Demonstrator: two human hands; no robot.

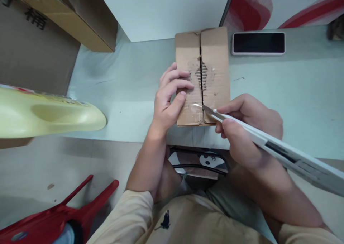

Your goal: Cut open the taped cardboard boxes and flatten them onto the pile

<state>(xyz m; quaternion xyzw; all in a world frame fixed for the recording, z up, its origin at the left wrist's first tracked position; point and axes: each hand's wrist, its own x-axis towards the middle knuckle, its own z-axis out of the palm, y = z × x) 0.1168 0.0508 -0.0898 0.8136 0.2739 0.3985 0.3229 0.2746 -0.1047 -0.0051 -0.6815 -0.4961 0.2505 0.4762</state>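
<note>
A small brown cardboard box (216, 57) lies on the pale table, its two top flaps meeting at a dark slit with torn tape along it. My left hand (172, 93) rests on the box's left flap and edge, its fingers stretched out. In my right hand (249, 125) is a white utility knife (258, 136), held with the blade out. The blade's tip touches the seam near the box's front end. The long handle points back to the lower right.
A black-screened phone (258, 43) lies right of the box. Behind stand a white panel (166, 11) and a red-and-white carton (295, 7). At left are a yellow jug (53, 111) and larger cardboard boxes (88, 22). A red plastic object (64, 215) stands below.
</note>
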